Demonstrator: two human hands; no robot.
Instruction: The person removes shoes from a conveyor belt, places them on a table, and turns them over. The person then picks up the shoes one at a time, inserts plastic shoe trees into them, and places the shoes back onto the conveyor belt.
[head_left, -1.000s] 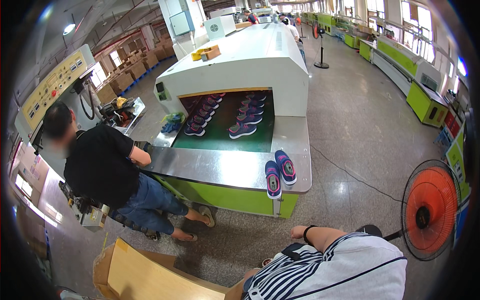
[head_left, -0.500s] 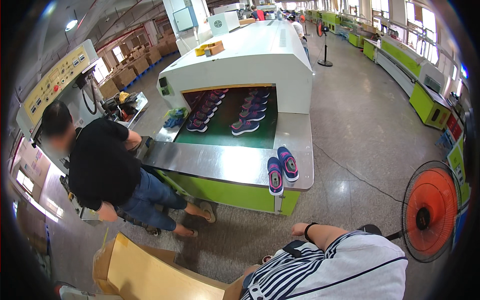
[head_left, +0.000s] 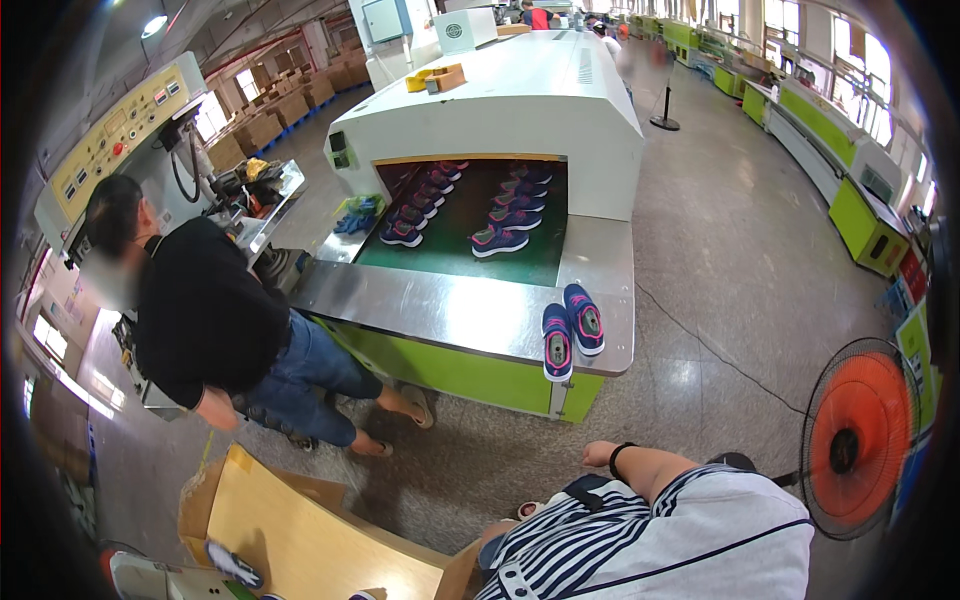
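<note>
My right arm comes from a striped sleeve at the lower right. My right hand [head_left: 600,454], below a black wristband [head_left: 619,459], hangs over the floor apart from other things. Its fingers are foreshortened, so their pose is unclear; nothing shows in it. My left hand is out of view. Nearest ahead are two navy shoes with pink trim, one [head_left: 557,343] beside the other [head_left: 584,320], on the metal ledge [head_left: 420,305]. At the lower left, a dark-and-white thing like a shoe [head_left: 234,564] lies on a tan board [head_left: 310,550]; more dark shapes show at the bottom edge.
Two rows of shoes [head_left: 500,241] stand on the green belt [head_left: 455,275] of a white tunnel machine [head_left: 490,110]. A co-worker in black [head_left: 205,310] stands at a control machine [head_left: 120,130]. An orange fan [head_left: 845,440] stands right, its cable across the floor.
My view has shifted, so the machine sits slightly higher and further right. The dark-and-white thing has appeared on the board. The co-worker's forearm by the ledge is now hidden. My right hand stays low.
</note>
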